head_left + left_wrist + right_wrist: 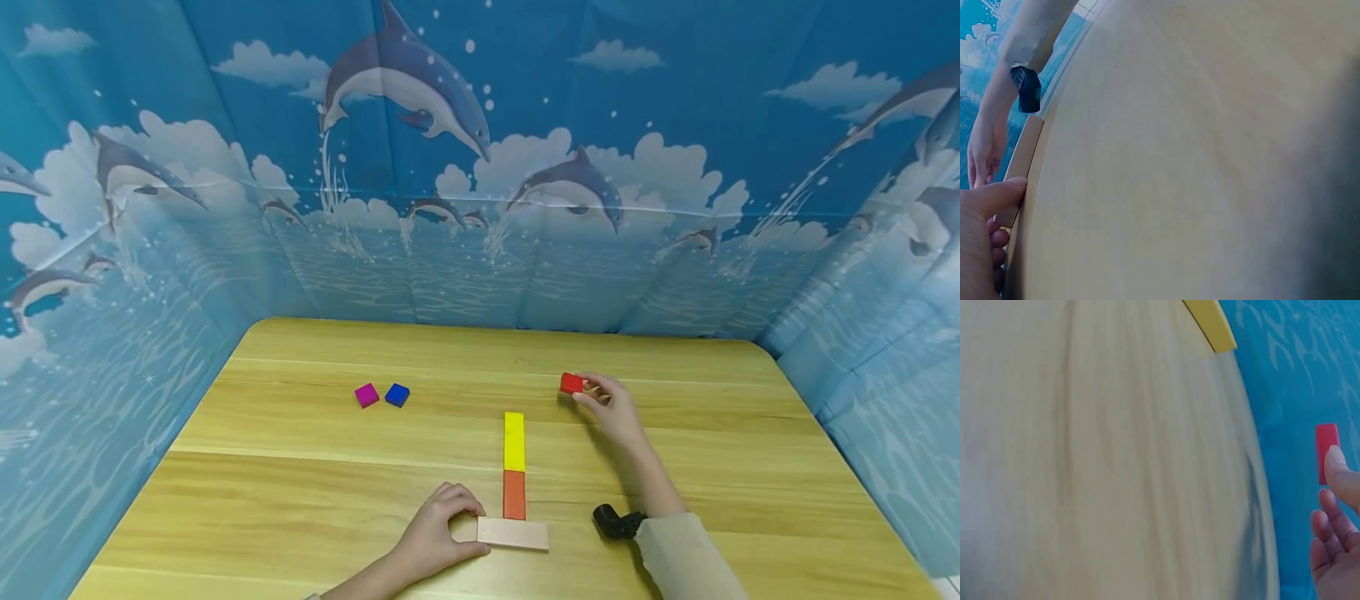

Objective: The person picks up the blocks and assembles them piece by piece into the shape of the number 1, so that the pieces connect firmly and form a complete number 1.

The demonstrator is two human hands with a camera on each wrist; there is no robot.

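My left hand (435, 533) grips the left end of a pale wooden block (513, 534), thumb on the near side and fingers on the far side. Beyond that block an orange-red block (514, 495) and a yellow block (514, 442) run end to end in a line away from me. My right hand (613, 410) pinches a small red block (572, 383) between thumb and fingers, to the right of and beyond the yellow block. In the right wrist view the thumb presses on the face of the red block (1327, 454), the other fingers loosely bent below.
A magenta block (367, 395) and a blue block (397, 395) lie side by side at the back left of the wooden table (300, 500). A black camera mount (617, 522) sticks out at the right wrist. A dolphin-print curtain (450, 267) encloses the table's back and sides.
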